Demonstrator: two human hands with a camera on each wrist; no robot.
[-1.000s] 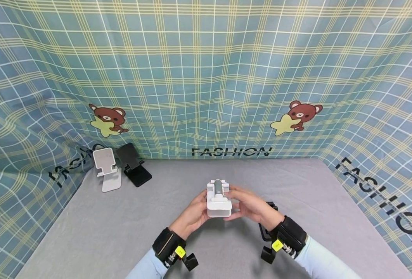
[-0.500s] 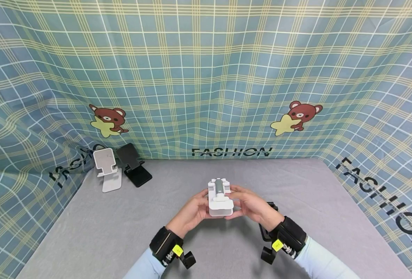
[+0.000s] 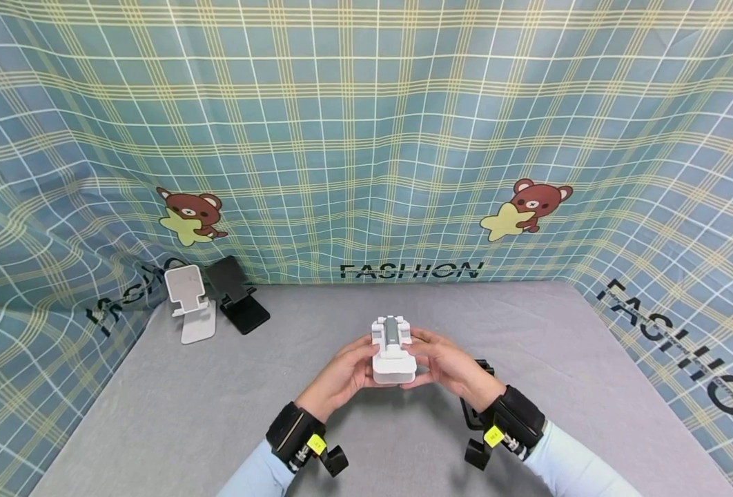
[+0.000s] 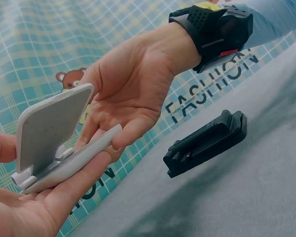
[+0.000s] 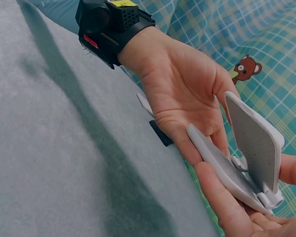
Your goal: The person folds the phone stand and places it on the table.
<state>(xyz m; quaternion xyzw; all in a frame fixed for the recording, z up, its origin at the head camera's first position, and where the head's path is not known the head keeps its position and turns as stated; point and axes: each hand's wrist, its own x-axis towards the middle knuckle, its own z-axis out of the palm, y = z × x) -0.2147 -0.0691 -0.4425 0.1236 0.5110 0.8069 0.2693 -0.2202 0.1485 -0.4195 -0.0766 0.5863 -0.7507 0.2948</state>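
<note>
Both hands hold a white phone stand (image 3: 394, 364) in front of the body, raised above the table. Its grey-lined plate (image 4: 52, 128) is tilted up from the base at the hinge, so the stand is partly unfolded. My left hand (image 3: 339, 378) grips the left side, thumb against the plate and fingers under the base. On the opposite side my right hand (image 3: 446, 362) grips it, fingers beneath the base as well. A black folded phone stand (image 4: 207, 143) lies on the table below the right forearm, partly hidden in the head view.
At the back left stand an unfolded white phone stand (image 3: 192, 304) and an unfolded black phone stand (image 3: 237, 293), side by side. Grey cloth covers the table (image 3: 317, 310). A plaid curtain (image 3: 366, 138) with printed bears encloses the back and sides.
The white phone stand has shifted slightly away and to the right. My left hand has come further around its side, thumb now nearer the top. The right hand stays almost in place.
</note>
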